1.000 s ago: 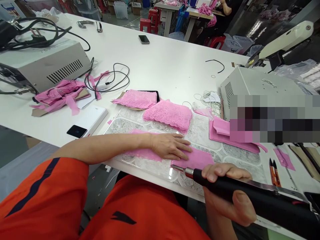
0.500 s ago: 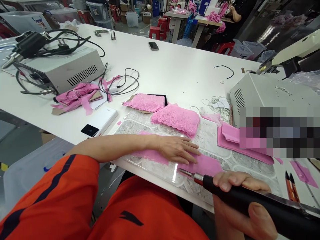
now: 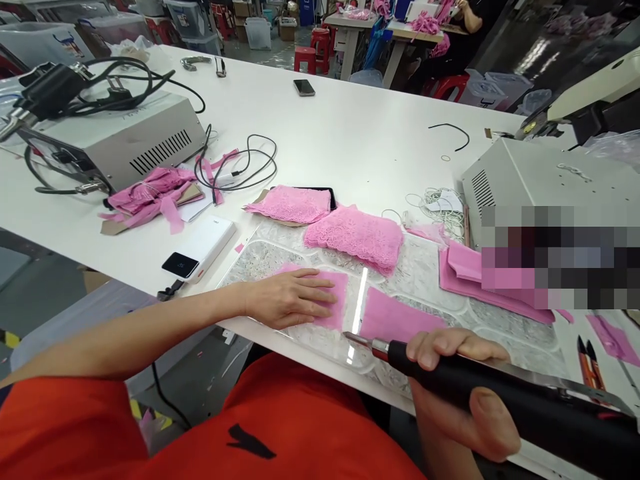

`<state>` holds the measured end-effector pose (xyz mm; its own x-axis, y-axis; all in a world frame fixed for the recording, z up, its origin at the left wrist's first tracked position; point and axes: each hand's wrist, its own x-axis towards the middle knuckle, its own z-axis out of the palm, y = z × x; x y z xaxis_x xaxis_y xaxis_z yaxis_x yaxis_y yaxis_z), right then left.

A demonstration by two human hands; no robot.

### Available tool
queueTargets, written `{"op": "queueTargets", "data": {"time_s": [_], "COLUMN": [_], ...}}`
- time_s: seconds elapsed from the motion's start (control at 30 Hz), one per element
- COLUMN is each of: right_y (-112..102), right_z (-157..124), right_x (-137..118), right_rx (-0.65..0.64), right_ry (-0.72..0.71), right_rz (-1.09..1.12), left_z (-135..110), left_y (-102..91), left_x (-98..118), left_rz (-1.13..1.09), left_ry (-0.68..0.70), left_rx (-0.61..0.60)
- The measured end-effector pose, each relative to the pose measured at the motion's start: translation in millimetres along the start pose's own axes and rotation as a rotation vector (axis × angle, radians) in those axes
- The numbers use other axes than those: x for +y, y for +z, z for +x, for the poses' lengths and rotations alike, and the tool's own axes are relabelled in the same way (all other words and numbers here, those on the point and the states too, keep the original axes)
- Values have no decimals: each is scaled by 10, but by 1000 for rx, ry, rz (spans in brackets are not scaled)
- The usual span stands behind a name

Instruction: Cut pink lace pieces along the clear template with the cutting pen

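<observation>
My left hand (image 3: 290, 299) lies flat, fingers stretched out, on a pink fabric piece (image 3: 338, 300) on the clear mat (image 3: 420, 273). A second flat pink piece (image 3: 400, 317) lies to its right, a gap between the two. My right hand (image 3: 465, 387) is wrapped round a black-handled pen-like tool (image 3: 530, 400) with a pointed metal tip. That tip is near the gap, close to the mat; whether it touches cannot be told. Behind the pieces are a pink lace stack (image 3: 354, 239) and a smaller lace stack (image 3: 295, 204).
A grey vented box (image 3: 135, 137) with cables stands at left, and another grey box (image 3: 540, 173) at right. Also on the table are a white power bank (image 3: 213, 237), folded pink fabric (image 3: 493, 293), pens (image 3: 585, 363) and a phone (image 3: 304, 87). A person (image 3: 465, 40) sits behind.
My left hand has slid left, off the right-hand pink piece and onto the left-hand one. My right hand has shifted slightly left with the tool. The gap between the pieces now shows.
</observation>
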<state>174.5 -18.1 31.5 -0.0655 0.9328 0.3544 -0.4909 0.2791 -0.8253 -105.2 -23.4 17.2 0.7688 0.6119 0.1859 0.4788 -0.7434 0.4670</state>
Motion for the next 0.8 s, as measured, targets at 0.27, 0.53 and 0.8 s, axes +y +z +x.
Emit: {"op": "queueTargets", "data": {"time_s": [0.27, 0.53, 0.8], "right_y": [4, 18, 55], "right_z": [30, 52, 70], "right_x": [21, 24, 41], "right_rx": [-27, -15, -49], "right_ry": [-31, -31, -50], "right_rz": [-30, -38, -38], "left_z": [-4, -15, -18], "left_y": [96, 127, 147], "left_x": [10, 8, 1], "left_rz": [13, 34, 80], "left_ry": [-17, -18, -19], "left_rx": [-33, -36, -66]}}
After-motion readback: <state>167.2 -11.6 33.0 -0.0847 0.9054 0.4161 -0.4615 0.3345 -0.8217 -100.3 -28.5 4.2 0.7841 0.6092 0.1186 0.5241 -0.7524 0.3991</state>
